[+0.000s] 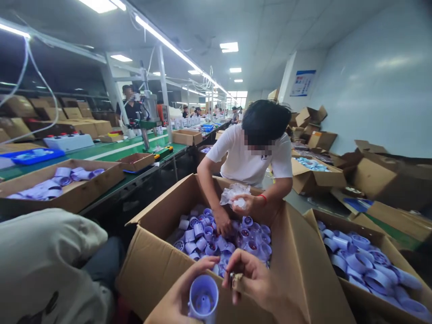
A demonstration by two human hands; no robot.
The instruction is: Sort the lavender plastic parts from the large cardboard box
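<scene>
Long green-topped table (111,152) runs from L into bkgd under strip lights (162,38); on it a press (146,122), control box w/ red buttons (69,141), blue tray (56,155) & low carton (92,193) of pale plastic pcs, cut off at L edge. Pale wall (378,90) at R; heaped cartons (374,177) below. Big cardboard box (151,270) stands open front-centre, w/ lots of pale plastic cups (200,229) inside; a 2nd box (357,297) of similar pcs runs out of view lower R.

L hand (175,294) curls round a plastic cup (204,297), mouth up, at near side of big box; cup's base cut off. R hand (254,276) pinches a small brass-coloured part (237,282) betw. thumb & fingers, just beside the cup; fingers hide some of it, exact type unclear. Co-worker (236,155) in white T-shirt leans over far side, one hand in among the cups, other holding clear plastic film (232,193); can't tell if anything's in it. Grey-white cloth (50,261) fills lower L, cut off. Ppl (198,111) far down the line too small to make out.
</scene>
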